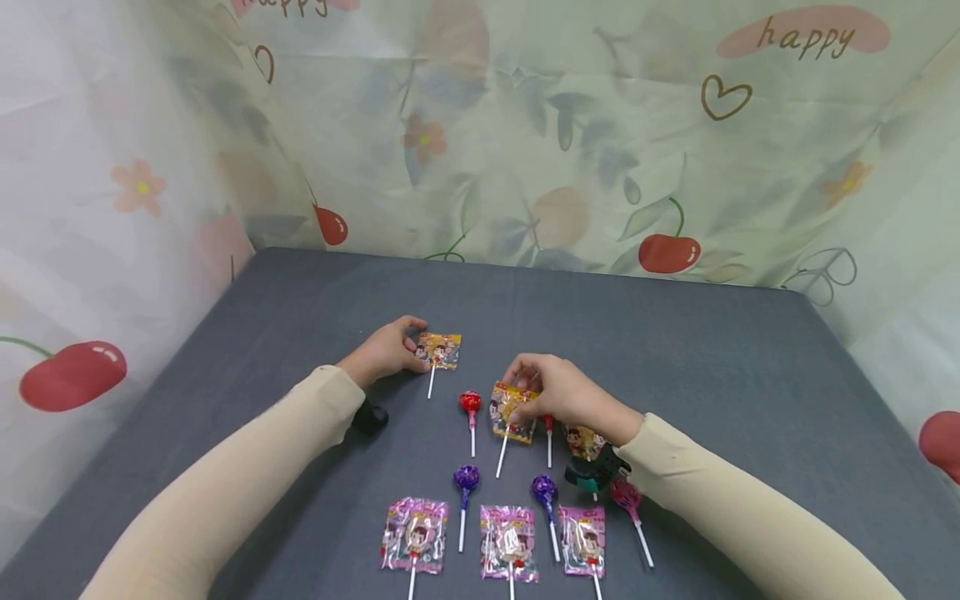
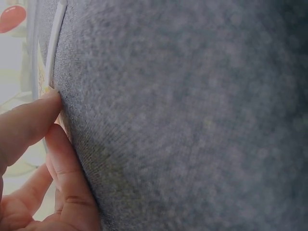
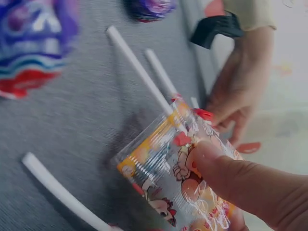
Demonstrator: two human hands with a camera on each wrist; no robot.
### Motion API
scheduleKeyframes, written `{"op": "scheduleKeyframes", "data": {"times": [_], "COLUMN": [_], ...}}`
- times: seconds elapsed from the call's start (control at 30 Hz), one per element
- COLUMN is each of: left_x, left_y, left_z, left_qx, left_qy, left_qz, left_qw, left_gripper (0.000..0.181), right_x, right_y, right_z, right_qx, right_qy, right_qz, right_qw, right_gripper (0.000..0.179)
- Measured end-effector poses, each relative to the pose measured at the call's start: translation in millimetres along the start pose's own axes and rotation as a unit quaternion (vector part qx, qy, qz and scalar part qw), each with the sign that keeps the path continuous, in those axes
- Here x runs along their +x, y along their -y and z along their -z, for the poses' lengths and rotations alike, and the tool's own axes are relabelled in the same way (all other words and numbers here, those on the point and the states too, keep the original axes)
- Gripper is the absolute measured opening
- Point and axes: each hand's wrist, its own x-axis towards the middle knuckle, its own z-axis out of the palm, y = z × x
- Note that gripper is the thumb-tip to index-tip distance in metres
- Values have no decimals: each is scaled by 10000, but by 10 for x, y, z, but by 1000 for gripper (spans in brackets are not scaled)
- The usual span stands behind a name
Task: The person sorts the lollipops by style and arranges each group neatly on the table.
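Observation:
Between thumb and fingers, my left hand [image 1: 388,350] pinches the left edge of a flat lollipop in an orange wrapper [image 1: 444,352], on or close to the table. In the left wrist view, its white stick [image 2: 55,41] shows beyond the fingertips. My right hand [image 1: 570,392] pinches another orange-wrapped lollipop [image 1: 501,402], its stick pointing toward me. The right wrist view has the thumb [image 3: 240,175] across the printed wrapper, which appears raised over the cloth. Around this hand are a red lollipop [image 1: 470,402], a second red lollipop [image 1: 548,422], partly hidden, and one more orange-wrapped lollipop [image 1: 583,442] beneath the wrist.
Nearer me are two purple lollipops [image 1: 466,478] [image 1: 544,490], a dark pink lollipop [image 1: 627,495] and three pink-wrapped lollipops [image 1: 415,536] [image 1: 508,542] [image 1: 582,537] in a row. A grey cloth covers the table [image 1: 600,325]. Patterned curtains [image 1: 525,133] hang behind and at both sides.

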Motion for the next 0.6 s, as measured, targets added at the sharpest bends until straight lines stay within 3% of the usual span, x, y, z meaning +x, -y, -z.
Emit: {"op": "scheduleKeyframes", "data": {"times": [0.4, 0.6], "left_x": [-6, -14], "left_y": [-10, -3], "left_z": [3, 3], "left_qx": [-45, -77], "left_qy": [41, 22], "left_qz": [85, 50], "left_qw": [9999, 10000], "left_gripper": [75, 78], "right_x": [-61, -56], "right_y": [66, 81], "right_z": [125, 194], "right_qx": [122, 457], "right_qy": [-430, -509], "right_qz": [141, 271], "right_qw": [9989, 9973], "right_gripper": [33, 33]}}
